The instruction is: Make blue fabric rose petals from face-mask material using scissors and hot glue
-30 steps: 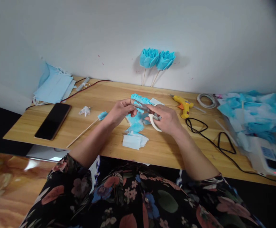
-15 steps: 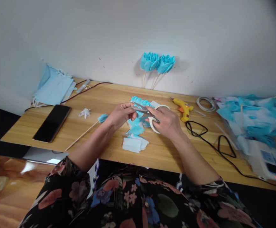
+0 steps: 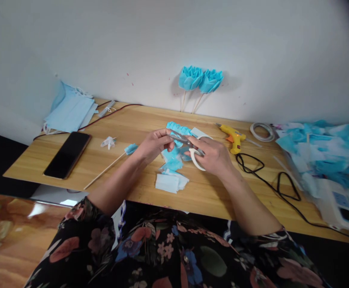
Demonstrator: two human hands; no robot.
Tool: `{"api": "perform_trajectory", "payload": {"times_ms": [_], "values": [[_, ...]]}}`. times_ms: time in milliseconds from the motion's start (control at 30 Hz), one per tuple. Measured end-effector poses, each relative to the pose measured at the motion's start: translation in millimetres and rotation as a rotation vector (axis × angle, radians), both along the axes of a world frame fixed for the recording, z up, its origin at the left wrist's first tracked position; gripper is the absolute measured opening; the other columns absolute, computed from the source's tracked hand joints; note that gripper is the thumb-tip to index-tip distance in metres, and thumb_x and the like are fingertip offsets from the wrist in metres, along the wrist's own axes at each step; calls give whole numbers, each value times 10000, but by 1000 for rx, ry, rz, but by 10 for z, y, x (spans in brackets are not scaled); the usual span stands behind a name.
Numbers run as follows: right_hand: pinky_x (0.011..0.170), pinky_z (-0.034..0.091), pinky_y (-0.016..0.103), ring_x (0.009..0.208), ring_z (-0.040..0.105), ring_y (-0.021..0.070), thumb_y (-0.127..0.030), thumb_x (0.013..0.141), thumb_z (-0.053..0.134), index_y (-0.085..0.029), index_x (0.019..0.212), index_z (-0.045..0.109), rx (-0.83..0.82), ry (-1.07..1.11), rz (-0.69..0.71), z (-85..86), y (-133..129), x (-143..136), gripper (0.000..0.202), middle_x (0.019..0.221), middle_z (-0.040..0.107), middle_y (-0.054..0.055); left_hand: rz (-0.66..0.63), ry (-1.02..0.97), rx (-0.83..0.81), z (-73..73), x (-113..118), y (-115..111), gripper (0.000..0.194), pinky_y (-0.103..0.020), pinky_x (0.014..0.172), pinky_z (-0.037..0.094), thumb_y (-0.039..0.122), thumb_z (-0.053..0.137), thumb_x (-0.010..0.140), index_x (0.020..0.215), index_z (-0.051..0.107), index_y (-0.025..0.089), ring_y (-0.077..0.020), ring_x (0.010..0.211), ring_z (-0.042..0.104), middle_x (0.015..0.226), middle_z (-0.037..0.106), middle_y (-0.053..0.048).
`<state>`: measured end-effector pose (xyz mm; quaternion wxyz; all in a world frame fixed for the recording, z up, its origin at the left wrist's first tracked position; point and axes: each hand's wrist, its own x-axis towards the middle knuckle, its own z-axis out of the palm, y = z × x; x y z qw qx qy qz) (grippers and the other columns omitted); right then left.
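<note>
Clasping scissors (image 3: 189,143), the right grip (image 3: 213,155) is apparently steadying their blades beside the left grip (image 3: 154,145), whose closure I'm not making out.

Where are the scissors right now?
In the head view, the scissors are in the right hand near mid-picture, blades pointing toward the left hand, above blue scraps.
</note>
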<state>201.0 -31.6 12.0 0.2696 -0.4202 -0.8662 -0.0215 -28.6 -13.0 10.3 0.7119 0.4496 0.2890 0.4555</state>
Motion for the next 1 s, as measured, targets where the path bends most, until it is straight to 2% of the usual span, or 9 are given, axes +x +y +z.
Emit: {"api": "perform_trajectory", "payload": {"times_ms": [133, 267, 433, 667, 800, 933, 1000], "values": [[635, 475, 305, 739, 653, 177, -389, 958, 622, -251, 1267, 694, 30, -11, -10, 4, -5, -2, 345, 845, 749, 43, -3, -1, 0, -7, 1, 2, 297, -232, 584, 413, 382, 799, 775, 753, 612, 152, -80, 536, 537, 569, 616, 10], [606, 463, 304, 716, 652, 172, -388, 962, 621, -209, 1242, 709, 83, -22, 4, 2, -4, 1, 344, 831, 751, 44, -5, 4, 9, -17, -1, 14, 286, -228, 577, 413, 369, 799, 777, 751, 615, 151, -77, 532, 536, 569, 621, 10], [605, 468, 299, 701, 646, 169, -408, 956, 629, -232, 1246, 708, 64, -38, -6, 13, 3, 9, 348, 804, 748, 38, -1, 14, 17, -39, -10, 31, 285, -230, 565, 408, 360, 804, 772, 737, 615, 149, -78, 528, 537, 570, 621, 6], [617, 479, 291, 714, 670, 177, -381, 940, 658, -194, 1238, 730, 90, -23, 2, -12, 15, 25, 359, 799, 758, 51, -3, 6, 14, -43, -7, 45, 318, -226, 551, 408, 385, 828, 750, 730, 628, 138, -76, 521, 529, 571, 619, 6], [661, 493, 295, 729, 671, 180, -381, 911, 690, -205, 1246, 730, -63, 89, -14, -12, 24, 5, 381, 871, 773, 60, 18, 16, 20, -27, 6, 46, 371, -222, 545, 405, 420, 852, 719, 706, 613, 137, -71, 511, 522, 562, 617, 10], [631, 493, 281, 664, 624, 153, -442, 818, 769, -244, 1279, 698, -431, 314, 62, 28, 53, 25, 506, 857, 737, 18, 49, 21, 44, 1, 12, 32, 407, -223, 549, 400, 450, 860, 706, 695, 590, 146, -70, 507, 520, 559, 613, 18], [638, 505, 290, 688, 625, 162, -484, 811, 756, -250, 1293, 675, -549, 441, 95, 48, 71, 55, 542, 844, 710, 12, 57, 23, 45, 12, 14, 26, 410, -224, 555, 401, 458, 862, 702, 711, 598, 144, -71, 513, 525, 567, 619, 19]]}}
